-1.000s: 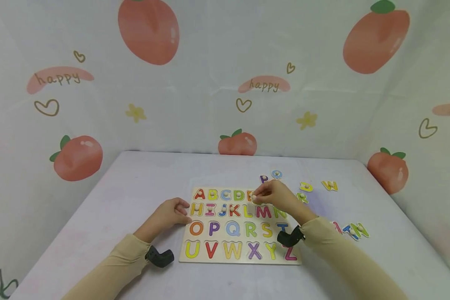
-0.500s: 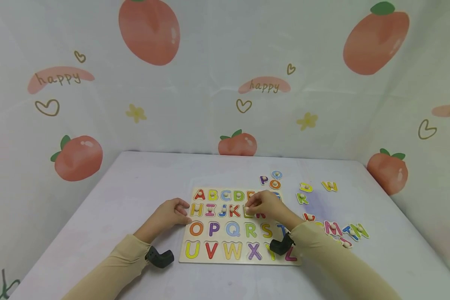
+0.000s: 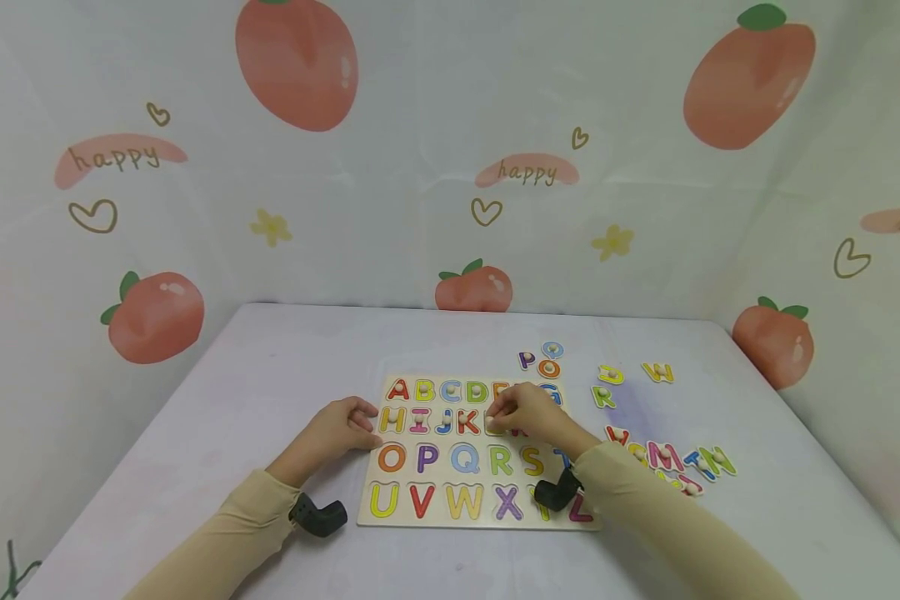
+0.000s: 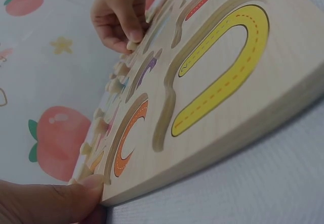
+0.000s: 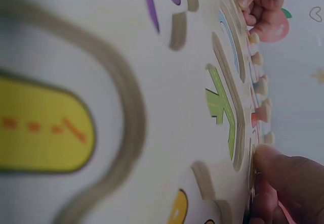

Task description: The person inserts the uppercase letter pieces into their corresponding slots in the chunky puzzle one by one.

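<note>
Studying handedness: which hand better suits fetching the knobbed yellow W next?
Likely the right hand, once free: nearer the knobbed yellow W. The left hand touches the pale wooden board's left edge.

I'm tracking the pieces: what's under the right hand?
The board lies under the right hand. The hand pinches a knob just right of K. Part of a reddish letter peeks out. The pinched piece's letter and other spots beneath are covered.

Curtained booth (fruit-print backdrop (image 3: 390,208), white table (image 3: 307,350))

Letters (image 3: 507,502) on board (image 3: 478,523) (backdrop (image 3: 390,242): "happy")
</note>
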`<state>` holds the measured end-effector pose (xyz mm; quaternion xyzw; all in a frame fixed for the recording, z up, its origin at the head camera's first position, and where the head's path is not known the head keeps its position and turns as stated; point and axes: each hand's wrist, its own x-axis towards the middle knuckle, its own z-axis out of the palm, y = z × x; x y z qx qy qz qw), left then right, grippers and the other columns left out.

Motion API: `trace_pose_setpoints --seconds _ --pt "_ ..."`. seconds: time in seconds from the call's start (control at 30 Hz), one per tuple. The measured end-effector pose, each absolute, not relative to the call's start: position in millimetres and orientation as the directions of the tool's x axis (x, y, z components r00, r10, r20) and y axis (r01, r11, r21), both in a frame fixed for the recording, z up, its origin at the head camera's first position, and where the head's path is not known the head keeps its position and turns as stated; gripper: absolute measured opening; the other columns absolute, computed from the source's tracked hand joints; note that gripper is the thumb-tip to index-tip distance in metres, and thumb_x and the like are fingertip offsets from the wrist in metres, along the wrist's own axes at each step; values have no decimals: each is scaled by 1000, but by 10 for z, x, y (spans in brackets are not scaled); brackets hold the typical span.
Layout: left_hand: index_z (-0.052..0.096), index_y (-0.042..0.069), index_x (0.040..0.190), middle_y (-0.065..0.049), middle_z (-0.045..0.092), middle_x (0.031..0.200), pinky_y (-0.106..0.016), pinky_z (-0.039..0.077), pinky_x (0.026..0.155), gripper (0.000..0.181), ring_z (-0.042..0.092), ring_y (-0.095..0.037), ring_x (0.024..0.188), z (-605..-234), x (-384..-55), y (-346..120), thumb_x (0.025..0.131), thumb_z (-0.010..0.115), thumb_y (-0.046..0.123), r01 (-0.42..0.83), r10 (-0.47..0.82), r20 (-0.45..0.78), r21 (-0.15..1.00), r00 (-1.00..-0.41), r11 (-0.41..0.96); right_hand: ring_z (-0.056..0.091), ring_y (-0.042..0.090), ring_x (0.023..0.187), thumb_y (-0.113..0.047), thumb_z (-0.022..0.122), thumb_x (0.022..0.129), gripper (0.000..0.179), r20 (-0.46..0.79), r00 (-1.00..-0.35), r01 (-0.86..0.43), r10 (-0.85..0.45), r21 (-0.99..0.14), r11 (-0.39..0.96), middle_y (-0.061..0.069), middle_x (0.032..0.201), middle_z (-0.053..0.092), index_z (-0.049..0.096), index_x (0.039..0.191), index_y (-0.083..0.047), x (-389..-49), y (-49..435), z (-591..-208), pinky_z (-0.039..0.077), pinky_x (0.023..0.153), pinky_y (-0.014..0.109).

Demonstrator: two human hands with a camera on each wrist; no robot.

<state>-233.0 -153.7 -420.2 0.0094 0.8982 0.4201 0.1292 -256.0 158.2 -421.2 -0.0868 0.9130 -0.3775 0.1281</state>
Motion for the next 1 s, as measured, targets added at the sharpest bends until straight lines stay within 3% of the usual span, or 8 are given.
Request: trace_pose_setpoints --seconds 0.43,0.77,1.0 --pt "60 -2 112 -7 62 86 -27 46 66 46 57 -15 73 -4149 -2302 -1520 74 81 10 -87 128 -222 754 -967 651 51 12 60 -14 76 82 8 -179 -945 -62 -273 -723 688 -3 71 60 69 82 -12 -2566 1561 -4200 43 57 25" --pt "60 -3 111 -7 61 85 -27 45 65 45 56 -15 73 -4157 -2297 -1522 73 81 8 -80 136 -215 766 -967 638 54 14 66 -18 78 81 17 -205 -938 -46 -278 -725 687 0 77 61 69 93 -13 -2547 1643 -4103 42 58 26" --pt "60 -2 112 -7 62 86 -28 45 66 45 57 -15 73 -4183 -2320 -1531 73 81 9 -80 134 -213 764 -968 640 59 16 79 -17 75 84 24 -87 -941 -145 -327 -769 623 2 85 63 69 103 -5 -2506 2015 -3867 47 70 29"
